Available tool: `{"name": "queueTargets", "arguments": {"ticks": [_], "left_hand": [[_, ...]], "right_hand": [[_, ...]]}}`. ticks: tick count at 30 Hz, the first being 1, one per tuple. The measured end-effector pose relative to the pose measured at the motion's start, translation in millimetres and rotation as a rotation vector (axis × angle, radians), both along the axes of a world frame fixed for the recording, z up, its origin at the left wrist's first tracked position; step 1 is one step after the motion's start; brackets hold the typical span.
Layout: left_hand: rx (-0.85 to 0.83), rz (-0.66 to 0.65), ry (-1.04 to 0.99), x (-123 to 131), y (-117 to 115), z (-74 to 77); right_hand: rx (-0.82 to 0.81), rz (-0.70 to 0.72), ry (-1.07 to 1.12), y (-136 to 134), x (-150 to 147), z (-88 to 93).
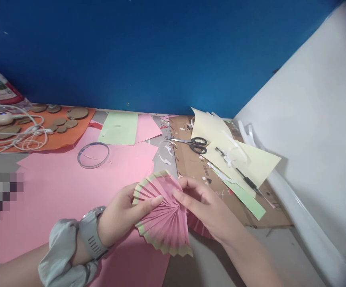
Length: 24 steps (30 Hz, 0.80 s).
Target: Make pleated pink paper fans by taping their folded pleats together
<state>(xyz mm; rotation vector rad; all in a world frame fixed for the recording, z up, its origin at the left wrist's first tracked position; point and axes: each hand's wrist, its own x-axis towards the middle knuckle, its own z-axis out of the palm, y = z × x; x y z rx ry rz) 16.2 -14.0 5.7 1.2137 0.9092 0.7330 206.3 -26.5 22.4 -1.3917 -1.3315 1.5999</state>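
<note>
A pleated pink paper fan (164, 223) with a pale green edge is spread in a near half circle at the lower middle. My left hand (128, 213) grips its left side, thumb on top of the folds and fingers hidden behind. At the fan's upper right, my right hand (201, 203) pinches the paper near the straight edge, thumb and fingertips pressed together. More pleated pink paper (199, 226) shows beneath my right hand. Large pink sheets (56, 187) lie under and left of the hands.
Black-handled scissors (197, 145), cream paper (256, 159), a pen (247, 178) and a green strip (249, 201) lie on cardboard (187, 163) at right. A tape roll (93, 155) sits on pink paper. Orange paper (85, 129) at left bears cardboard pieces and white cables (38, 129).
</note>
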Motion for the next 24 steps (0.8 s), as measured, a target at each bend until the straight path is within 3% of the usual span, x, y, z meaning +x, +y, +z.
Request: {"name": "queueTargets", "arguments": {"ticks": [4, 8, 12, 18, 24], "left_hand": [[-0.014, 0.007, -0.043, 0, -1, 0.5], [-0.042, -0.003, -0.105, -1, 1, 4.4], [-0.014, -0.068, 0.002, -2, 6, 6.7], [-0.085, 0.074, -0.03, -1, 7, 1.6], [-0.112, -0.047, -0.015, -6, 9, -0.7]], "right_hand": [[-0.033, -0.016, -0.017, 1, 1, -0.2], [0.093, 0.024, -0.199, -1, -1, 4.1], [0.164, 0.091, -0.337, -4, -7, 10.9], [0.066, 0.185, -0.447, -7, -9, 12.7], [0.078, 0.21, -0.468, -9, -5, 9.3]]}}
